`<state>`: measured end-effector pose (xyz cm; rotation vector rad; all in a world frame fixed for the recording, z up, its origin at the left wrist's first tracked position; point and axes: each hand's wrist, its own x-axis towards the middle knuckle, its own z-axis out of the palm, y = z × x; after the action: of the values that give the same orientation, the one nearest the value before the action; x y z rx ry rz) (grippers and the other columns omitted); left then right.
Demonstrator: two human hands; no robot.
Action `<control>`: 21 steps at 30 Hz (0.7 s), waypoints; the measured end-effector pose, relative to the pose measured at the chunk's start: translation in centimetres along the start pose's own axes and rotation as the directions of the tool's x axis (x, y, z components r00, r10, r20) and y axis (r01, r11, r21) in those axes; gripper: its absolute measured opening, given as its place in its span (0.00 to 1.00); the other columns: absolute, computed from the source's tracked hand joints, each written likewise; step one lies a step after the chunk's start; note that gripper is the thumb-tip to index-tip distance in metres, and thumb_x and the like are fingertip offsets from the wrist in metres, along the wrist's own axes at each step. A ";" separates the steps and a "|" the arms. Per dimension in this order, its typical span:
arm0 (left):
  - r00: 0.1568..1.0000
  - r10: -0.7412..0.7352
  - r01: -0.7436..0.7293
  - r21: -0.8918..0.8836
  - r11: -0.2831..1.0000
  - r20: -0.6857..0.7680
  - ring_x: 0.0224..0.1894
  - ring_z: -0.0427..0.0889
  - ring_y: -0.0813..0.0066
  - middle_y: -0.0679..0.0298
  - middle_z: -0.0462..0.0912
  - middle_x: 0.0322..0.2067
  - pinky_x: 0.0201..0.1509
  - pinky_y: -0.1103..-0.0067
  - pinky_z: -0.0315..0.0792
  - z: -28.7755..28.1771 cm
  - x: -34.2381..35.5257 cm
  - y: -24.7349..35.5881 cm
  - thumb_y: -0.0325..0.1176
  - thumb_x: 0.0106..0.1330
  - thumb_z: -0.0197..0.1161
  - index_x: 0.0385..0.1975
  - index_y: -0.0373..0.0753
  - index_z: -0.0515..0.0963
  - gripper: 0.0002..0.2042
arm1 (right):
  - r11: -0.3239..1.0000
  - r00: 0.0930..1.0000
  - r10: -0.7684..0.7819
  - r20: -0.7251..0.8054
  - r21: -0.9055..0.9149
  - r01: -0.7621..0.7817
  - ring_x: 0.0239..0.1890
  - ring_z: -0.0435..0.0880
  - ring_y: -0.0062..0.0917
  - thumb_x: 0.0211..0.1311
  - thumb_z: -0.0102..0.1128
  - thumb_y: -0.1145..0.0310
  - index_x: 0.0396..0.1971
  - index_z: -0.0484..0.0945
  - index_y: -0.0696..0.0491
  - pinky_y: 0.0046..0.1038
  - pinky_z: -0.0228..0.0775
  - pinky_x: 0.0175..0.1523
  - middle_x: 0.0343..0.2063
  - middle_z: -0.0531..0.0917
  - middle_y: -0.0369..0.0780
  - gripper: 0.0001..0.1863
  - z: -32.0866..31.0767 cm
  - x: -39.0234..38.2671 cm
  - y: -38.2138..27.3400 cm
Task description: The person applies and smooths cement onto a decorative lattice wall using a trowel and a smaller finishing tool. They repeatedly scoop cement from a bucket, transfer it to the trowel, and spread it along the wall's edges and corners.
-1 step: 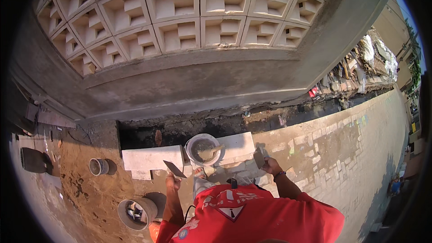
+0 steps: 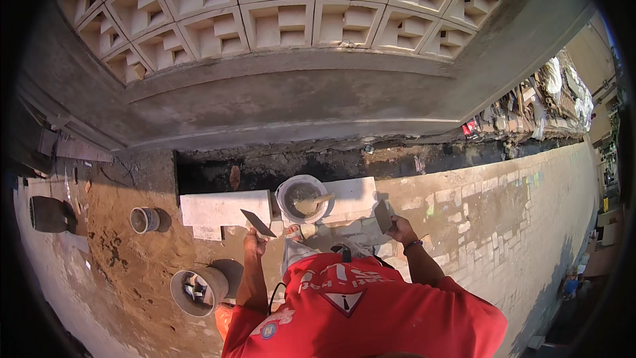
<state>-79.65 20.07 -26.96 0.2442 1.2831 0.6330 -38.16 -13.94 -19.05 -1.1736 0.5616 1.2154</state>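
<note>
My left hand [image 2: 255, 242] is closed around a flat, dark trowel [image 2: 258, 223], its blade slanting up in front of the pale slab [image 2: 225, 208]. My right hand [image 2: 401, 230] grips a second trowel [image 2: 383, 217], held more upright to the right of the slabs. The handles are mostly covered by my fingers. Between the two hands, slightly farther off, stands a bucket [image 2: 286, 209] of grey wet mortar [image 2: 301, 199]. A pale wooden handle or stick [image 2: 323, 199] rests over its right side. Neither blade appears to touch the bucket.
An open trench [image 2: 265, 169] runs along the foot of the grey wall [image 2: 298, 106], beneath pierced blocks [image 2: 277, 23]. Sandy ground at left holds a small bucket [image 2: 144, 220] and a larger one [image 2: 199, 292] with items inside. Rubble [image 2: 530, 103] is piled at far right; paving [image 2: 490, 238] lies right.
The view has tilted, so the wall, trench and buckets sit higher in the picture. The right trowel is turned slightly. Both hands keep their hold.
</note>
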 end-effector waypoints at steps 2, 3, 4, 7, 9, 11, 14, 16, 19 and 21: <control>0.987 0.021 -0.029 0.051 0.998 0.157 0.31 0.68 0.77 0.77 0.72 0.29 0.39 0.61 0.66 1.7 1.4 1.9 0.40 0.66 0.57 0.38 0.49 0.71 0.07 | 0.992 0.979 -0.088 0.181 -0.076 0.103 0.41 0.79 0.29 0.62 0.42 0.69 0.46 0.73 0.57 0.32 0.72 0.44 0.42 0.80 0.40 0.16 2.9 -2.4 0.0; 0.978 0.011 -0.008 -0.015 1.000 0.211 0.40 0.69 0.79 0.79 0.73 0.36 0.42 0.57 0.66 1.9 2.3 1.7 0.40 0.66 0.57 0.41 0.50 0.70 0.08 | 0.988 0.968 -0.099 0.229 -0.096 0.124 0.37 0.79 0.25 0.62 0.41 0.73 0.48 0.72 0.58 0.30 0.74 0.42 0.38 0.80 0.39 0.17 5.0 -3.9 -0.5; 0.972 -0.025 0.038 -0.049 0.998 0.233 0.45 0.68 0.80 0.81 0.73 0.40 0.45 0.53 0.64 1.3 3.6 1.5 0.38 0.66 0.57 0.42 0.51 0.69 0.07 | 0.986 0.981 -0.106 0.162 -0.109 0.125 0.37 0.80 0.25 0.61 0.41 0.73 0.47 0.73 0.57 0.27 0.74 0.41 0.37 0.80 0.38 0.16 7.0 -5.9 -0.6; 0.984 -0.064 0.077 -0.077 0.994 0.164 0.51 0.67 0.78 0.80 0.72 0.46 0.48 0.51 0.62 3.4 3.6 2.4 0.36 0.67 0.55 0.43 0.49 0.70 0.07 | 0.969 0.985 -0.153 0.084 -0.182 0.166 0.35 0.80 0.25 0.60 0.42 0.71 0.44 0.74 0.57 0.26 0.75 0.39 0.35 0.81 0.38 0.15 3.2 -5.8 1.5; 0.967 -0.082 0.100 -0.066 0.993 0.241 0.53 0.66 0.76 0.79 0.70 0.51 0.51 0.53 0.61 3.8 4.8 2.5 0.41 0.66 0.57 0.47 0.49 0.71 0.12 | 0.997 0.996 -0.069 -0.060 -0.035 0.067 0.33 0.81 0.26 0.59 0.43 0.70 0.40 0.75 0.56 0.27 0.75 0.37 0.33 0.81 0.38 0.14 2.4 -6.9 2.5; 0.984 -0.063 0.069 -0.030 0.997 0.168 0.53 0.67 0.73 0.78 0.68 0.53 0.51 0.57 0.63 5.4 5.0 2.8 0.44 0.65 0.58 0.50 0.50 0.70 0.16 | 0.999 0.972 0.045 -0.232 0.001 -0.046 0.31 0.81 0.28 0.58 0.43 0.70 0.35 0.75 0.55 0.29 0.74 0.34 0.30 0.81 0.38 0.11 -2.0 -6.7 4.0; 0.992 -0.069 0.078 -0.091 0.993 0.101 0.52 0.68 0.71 0.77 0.66 0.56 0.48 0.62 0.65 6.5 5.2 1.8 0.48 0.64 0.58 0.51 0.50 0.70 0.19 | 0.930 0.969 -0.054 -0.240 -0.365 -0.038 0.30 0.81 0.27 0.60 0.42 0.70 0.37 0.74 0.55 0.29 0.74 0.33 0.29 0.81 0.39 0.11 -8.0 -6.8 5.6; 0.982 -0.097 0.124 -0.173 0.977 0.159 0.49 0.72 0.69 0.74 0.70 0.54 0.45 0.68 0.68 5.1 6.0 0.3 0.50 0.64 0.57 0.51 0.51 0.70 0.19 | 0.805 0.979 -0.122 -0.164 -0.593 0.001 0.31 0.81 0.25 0.63 0.41 0.70 0.39 0.74 0.56 0.28 0.74 0.35 0.31 0.81 0.39 0.12 -9.5 -6.6 5.1; 0.979 -0.097 0.134 -0.206 0.969 0.179 0.44 0.76 0.67 0.71 0.78 0.44 0.43 0.70 0.70 5.4 5.3 -1.1 0.50 0.64 0.57 0.49 0.50 0.71 0.17 | 0.988 0.975 0.114 -0.190 -0.085 -0.132 0.34 0.80 0.22 0.66 0.40 0.70 0.43 0.74 0.57 0.25 0.74 0.38 0.34 0.81 0.38 0.14 -4.9 -6.5 4.0; 0.976 -0.129 0.164 -0.194 0.967 0.178 0.46 0.72 0.64 0.68 0.75 0.47 0.42 0.71 0.71 5.1 4.3 -1.6 0.48 0.69 0.49 0.51 0.51 0.68 0.15 | 0.979 0.985 0.169 -0.042 -0.113 -0.172 0.37 0.80 0.21 0.66 0.41 0.70 0.48 0.73 0.58 0.23 0.73 0.41 0.37 0.80 0.37 0.15 -5.9 -3.3 4.7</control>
<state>-73.75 22.05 -29.81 0.0267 1.0572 0.6018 -42.17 -21.07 -20.11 -1.2651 0.6333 1.3926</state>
